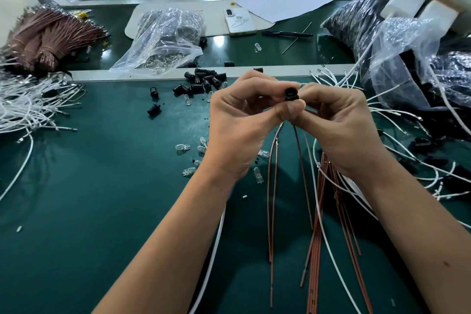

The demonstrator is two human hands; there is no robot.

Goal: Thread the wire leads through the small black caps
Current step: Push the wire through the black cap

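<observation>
Left hand [239, 120] and right hand [339, 122] together pinch one black cap [290, 94] above the green bench mat [102, 186], brown wire leads [274, 186] hanging below. Loose caps [204, 81], small glass bulbs [183, 146], white wires [28, 107] and plastic bags [163, 38] crowd the surface.

- Two bare forearms come in from the lower edge, uncovered along their whole visible length; no sleeve cuff shows anywhere.
- The left hand [237, 120] wears no glove, ring or wrist strap.
- The right hand [339, 125] is likewise ungloved, with no ring or band at the wrist.
- Fingernails are short and unpainted (best seen on the thumb at the middle).
- A small dark mark sits on the right forearm, near the frame's edge.
</observation>
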